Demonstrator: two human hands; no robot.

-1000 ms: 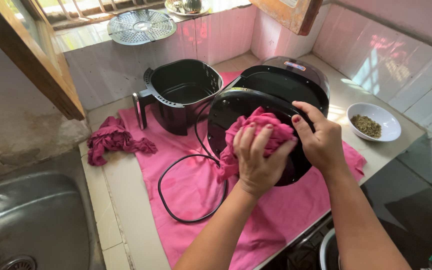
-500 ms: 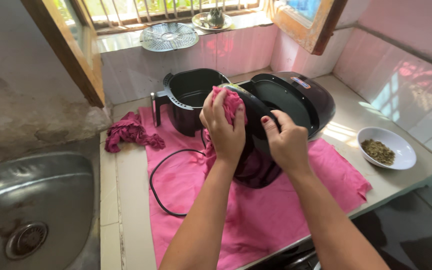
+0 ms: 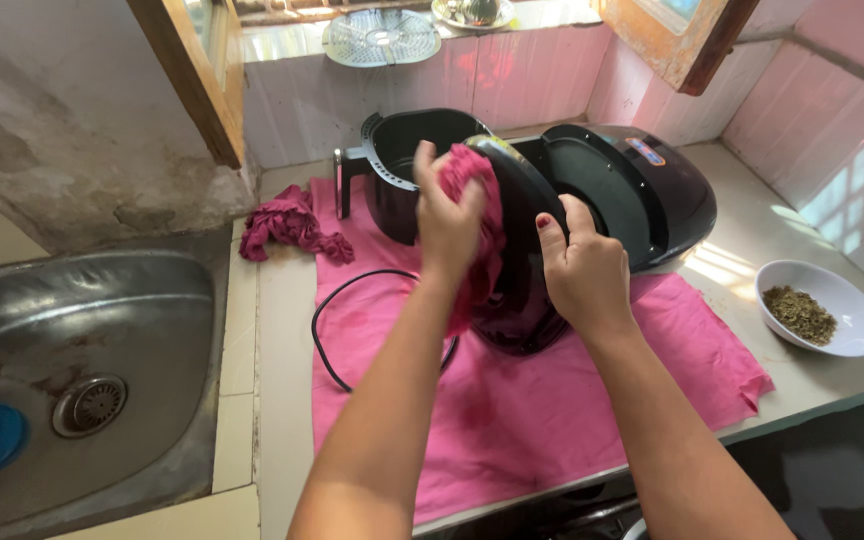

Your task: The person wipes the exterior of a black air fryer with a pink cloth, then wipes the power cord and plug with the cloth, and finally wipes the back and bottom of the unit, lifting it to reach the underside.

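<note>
Right now the left hand (image 3: 449,222) is bunched around a pink rag (image 3: 477,215), fingers curled tight into the cloth, pressing it against the upturned rim of a black fryer body (image 3: 592,215) that lies tipped on its side. The right hand (image 3: 582,270) sits just to the right of the rag, thumb and fingers clamped over the same black rim to steady it. The rim runs on a slant, from up near the back wall down toward the front edge of the counter, so the rag lies along the upper part of that line and the right hand grips lower down it. The left hand is nearer the top of the rim; the right is nearer its middle. Both forearms come in from the front edge, roughly side by side, wrists bent slightly downward.

The fryer rests on a pink towel (image 3: 552,400) spread across the counter. Its black cord (image 3: 337,310) loops over the towel's left part. Behind, touching the fryer, stands the black basket (image 3: 402,165), open side up. A second crumpled rag (image 3: 287,225) lies at the towel's left back corner, near the sink (image 3: 82,330). A white bowl (image 3: 837,325) of dried herbs sits toward the counter's right edge.
</note>
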